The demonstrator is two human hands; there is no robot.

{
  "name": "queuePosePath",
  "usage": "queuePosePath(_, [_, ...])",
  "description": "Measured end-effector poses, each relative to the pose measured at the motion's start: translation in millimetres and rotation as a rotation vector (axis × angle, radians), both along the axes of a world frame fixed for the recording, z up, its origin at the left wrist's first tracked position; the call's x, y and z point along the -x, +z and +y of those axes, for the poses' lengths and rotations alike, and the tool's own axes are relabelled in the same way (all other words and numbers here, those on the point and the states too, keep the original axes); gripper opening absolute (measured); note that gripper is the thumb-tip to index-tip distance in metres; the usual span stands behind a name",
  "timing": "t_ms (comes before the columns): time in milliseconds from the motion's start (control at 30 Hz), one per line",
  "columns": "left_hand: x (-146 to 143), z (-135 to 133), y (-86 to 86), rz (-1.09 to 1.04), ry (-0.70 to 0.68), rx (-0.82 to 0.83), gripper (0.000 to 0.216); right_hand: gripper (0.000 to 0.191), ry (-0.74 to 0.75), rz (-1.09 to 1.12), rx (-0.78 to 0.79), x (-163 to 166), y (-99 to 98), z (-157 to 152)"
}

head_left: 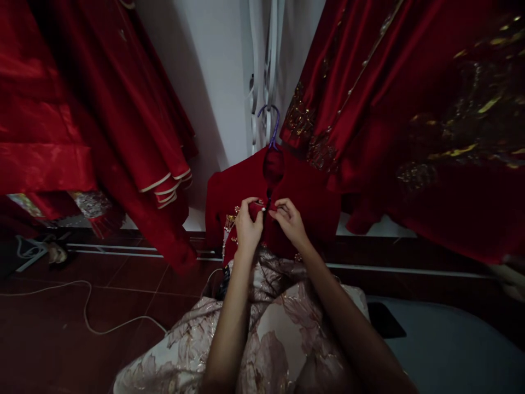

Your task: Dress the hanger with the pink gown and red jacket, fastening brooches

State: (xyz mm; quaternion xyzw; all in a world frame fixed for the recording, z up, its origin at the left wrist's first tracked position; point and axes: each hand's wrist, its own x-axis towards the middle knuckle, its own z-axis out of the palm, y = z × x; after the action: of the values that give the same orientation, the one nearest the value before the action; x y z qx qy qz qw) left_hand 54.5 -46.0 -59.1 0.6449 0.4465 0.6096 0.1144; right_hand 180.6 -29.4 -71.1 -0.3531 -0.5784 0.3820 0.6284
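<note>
A red jacket (307,189) hangs in front of me on a purple hanger (274,131). Its collar stands open at the neck, and beaded trim runs down the left side. My left hand (249,224) pinches the front edge of the jacket near the collar, beside a small pearl-like button (263,209). Facing it, my right hand (290,220) pinches the opposite front edge. A narrow dark gap shows between the two edges. Patterned pale fabric (283,328) covers my lap below the jacket.
Red garments (135,109) with pale piping hang at the left. More red garments (369,109) with gold embroidery hang at the right. A white cable (88,312) runs across the tiled floor. A dark flat object (385,320) lies on a grey-blue surface (447,345).
</note>
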Motion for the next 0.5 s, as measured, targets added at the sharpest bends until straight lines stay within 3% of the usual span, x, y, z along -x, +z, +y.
queuePosePath(167, [0.8, -5.2, 3.0, 0.085, -0.014, 0.006, 0.020, 0.025, 0.093, -0.029, -0.034, -5.3, 1.7, -5.4])
queuePosePath(500, [4.4, -8.4, 7.8, 0.148, -0.077, 0.000, 0.016, 0.019, 0.018, -0.055, -0.097, -9.0, 7.3, -10.6])
